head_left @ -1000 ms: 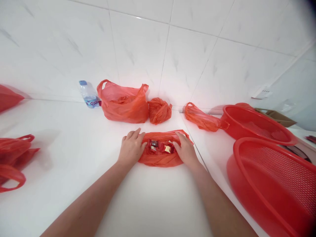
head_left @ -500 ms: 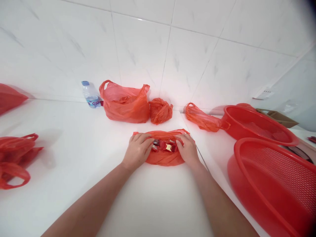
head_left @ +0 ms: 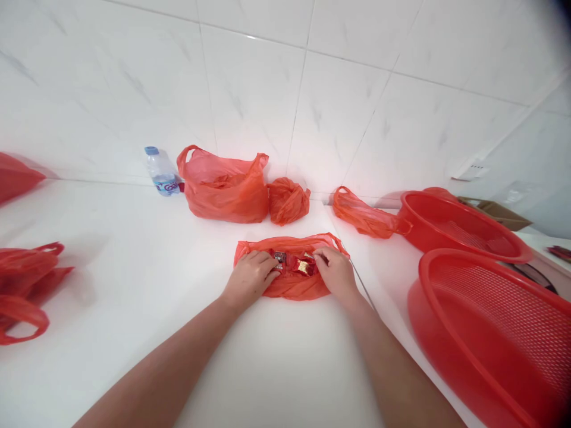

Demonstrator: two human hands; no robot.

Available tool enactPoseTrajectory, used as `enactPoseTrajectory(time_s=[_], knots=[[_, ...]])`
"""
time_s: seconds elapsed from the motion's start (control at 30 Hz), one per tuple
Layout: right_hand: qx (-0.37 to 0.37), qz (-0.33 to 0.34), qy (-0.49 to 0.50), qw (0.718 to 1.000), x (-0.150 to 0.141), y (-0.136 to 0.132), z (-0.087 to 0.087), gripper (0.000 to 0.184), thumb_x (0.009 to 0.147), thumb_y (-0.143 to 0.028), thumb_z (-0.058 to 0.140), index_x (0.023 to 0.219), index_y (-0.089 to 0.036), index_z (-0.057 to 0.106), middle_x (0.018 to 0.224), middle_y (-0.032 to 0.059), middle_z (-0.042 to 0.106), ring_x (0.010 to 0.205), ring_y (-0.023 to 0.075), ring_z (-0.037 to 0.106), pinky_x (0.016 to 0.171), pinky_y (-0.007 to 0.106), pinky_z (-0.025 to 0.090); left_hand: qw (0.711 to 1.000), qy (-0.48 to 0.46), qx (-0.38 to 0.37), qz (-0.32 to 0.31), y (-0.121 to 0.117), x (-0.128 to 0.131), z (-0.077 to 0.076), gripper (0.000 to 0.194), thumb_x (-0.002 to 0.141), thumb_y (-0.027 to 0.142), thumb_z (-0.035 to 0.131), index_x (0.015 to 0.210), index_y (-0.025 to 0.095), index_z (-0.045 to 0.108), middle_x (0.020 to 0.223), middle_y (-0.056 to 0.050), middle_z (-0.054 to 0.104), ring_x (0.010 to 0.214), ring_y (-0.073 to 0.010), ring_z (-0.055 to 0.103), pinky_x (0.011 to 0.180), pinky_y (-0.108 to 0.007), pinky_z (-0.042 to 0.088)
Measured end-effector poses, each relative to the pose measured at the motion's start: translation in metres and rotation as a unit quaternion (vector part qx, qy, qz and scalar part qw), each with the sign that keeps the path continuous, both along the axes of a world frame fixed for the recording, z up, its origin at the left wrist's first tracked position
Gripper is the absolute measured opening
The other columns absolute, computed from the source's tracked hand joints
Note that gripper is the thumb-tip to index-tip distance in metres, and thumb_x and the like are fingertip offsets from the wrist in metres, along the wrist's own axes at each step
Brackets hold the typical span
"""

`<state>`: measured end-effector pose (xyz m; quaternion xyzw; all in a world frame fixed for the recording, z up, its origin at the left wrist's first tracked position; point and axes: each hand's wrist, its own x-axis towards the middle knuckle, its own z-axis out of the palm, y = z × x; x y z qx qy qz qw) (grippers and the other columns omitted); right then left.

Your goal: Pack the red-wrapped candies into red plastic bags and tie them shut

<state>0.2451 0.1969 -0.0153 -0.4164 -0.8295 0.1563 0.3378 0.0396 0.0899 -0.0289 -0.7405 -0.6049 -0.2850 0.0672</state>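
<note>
On a white tabletop (head_left: 134, 249) backed by a white tiled wall, seen from above, things run left to right. At the far left edge lie flattened red plastic bags (head_left: 27, 285), with another red shape (head_left: 18, 175) against the wall. Further along the wall stands a small water bottle (head_left: 160, 172) with a blue cap, just beside a large open red carrier bag (head_left: 223, 187). Touching that bag's right side is a small knotted red bag (head_left: 288, 201).

At the centre, near the person, lies a small red plastic bag (head_left: 292, 285), its mouth spread open and wrapped sweets (head_left: 294, 264) showing inside. The left hand (head_left: 250, 279) rests on the bag's left side, fingers curled and pinching the film at the opening. The right hand (head_left: 336, 273) does the same on the right side, fingers bent onto the rim, thumb tucked beneath. Both hands grip only the thin film.

That bag looks light, soft and floppy, with slippery film that would crumple rather than hold shape; the rim or handle loops seem the surest places to grip.

Right of centre, another limp red bag (head_left: 363, 215) lies against a red mesh basket (head_left: 464, 229). A second, larger red mesh basket (head_left: 491, 333) fills the lower right corner.
</note>
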Motion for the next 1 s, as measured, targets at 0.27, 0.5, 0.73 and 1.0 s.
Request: enactPoseTrajectory(time_s=[0.27, 0.5, 0.73, 1.0], knots=[[-0.022, -0.026, -0.01, 0.999, 0.006, 0.009, -0.008, 0.023, 0.083, -0.022, 0.046, 0.095, -0.026, 0.065, 0.099, -0.0007, 0.068, 0.089, 0.0185, 0.062, 0.078, 0.035, 0.047, 1.0, 0.003, -0.015, -0.013, -0.001, 0.001, 0.002, 0.015, 0.087, 0.019, 0.051, 0.092, 0.019, 0.064, 0.094, -0.007, 0.063, 0.088, -0.0211, 0.056, 0.082, -0.038, 0.046], [-0.011, 0.001, -0.047, 0.999, 0.004, 0.014, -0.02, 0.026, 0.084, -0.029, 0.05, 0.104, -0.025, 0.066, 0.11, 0.0057, 0.06, 0.099, 0.0201, 0.058, 0.085, 0.037, 0.047, 0.999, -0.029, -0.002, -0.021, -0.001, 0.002, 0.002, 0.012, 0.086, 0.016, 0.05, 0.087, 0.018, 0.062, 0.089, -0.006, 0.065, 0.087, -0.0205, 0.058, 0.079, -0.037, 0.046], [-0.012, -0.013, -0.094, 0.995, 0.001, 0.012, -0.019, 0.019, 0.08, -0.028, 0.054, 0.093, -0.024, 0.068, 0.101, 0.0041, 0.059, 0.088, 0.0178, 0.059, 0.079, 0.034, 0.047, 0.999, -0.044, 0.007, -0.023, -0.002, 0.005, 0.002, 0.009, 0.085, 0.016, 0.05, 0.087, 0.018, 0.058, 0.084, -0.005, 0.064, 0.082, -0.0204, 0.057, 0.075, -0.036, 0.045], [0.019, -0.01, -0.033, 0.999, -0.001, 0.004, -0.01, 0.013, 0.078, -0.024, 0.053, 0.087, -0.023, 0.062, 0.091, 0.0011, 0.065, 0.082, 0.0183, 0.059, 0.072, 0.032, 0.047, 0.997, -0.068, 0.034, -0.01, 0.001, 0.009, -0.001, 0.015, 0.078, 0.008, 0.049, 0.089, 0.019, 0.053, 0.083, -0.004, 0.063, 0.079, -0.021, 0.057, 0.071, -0.035, 0.045]])
